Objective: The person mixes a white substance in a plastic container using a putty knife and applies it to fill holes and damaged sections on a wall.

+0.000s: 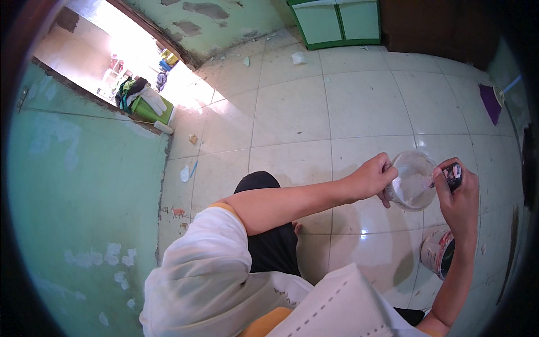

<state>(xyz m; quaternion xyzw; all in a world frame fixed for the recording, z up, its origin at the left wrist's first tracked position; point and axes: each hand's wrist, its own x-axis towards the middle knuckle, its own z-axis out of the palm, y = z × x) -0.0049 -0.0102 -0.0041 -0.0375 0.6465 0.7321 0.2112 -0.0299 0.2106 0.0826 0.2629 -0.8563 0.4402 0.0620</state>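
Note:
My left hand [370, 177] is closed on the rim of a round, clear plastic tub [409, 192] smeared with pale material, held out over the floor. At the tub's right side, my right hand [459, 199] grips the dark, paint-flecked handle of a tool [453, 176], its other end reaching into the tub; I cannot make out its exact shape. Below my hands a pale bucket [434, 253] with a dark inside stands on the tiles, partly behind my right forearm.
Patched green wall [84, 196] runs along the left to a bright doorway, where clothes lie on a green bin [158, 115]. A green cabinet [331, 22] stands at the back. A purple dustpan-like object [489, 101] is at the right. Scraps [185, 174] lie on the tiled floor [286, 112].

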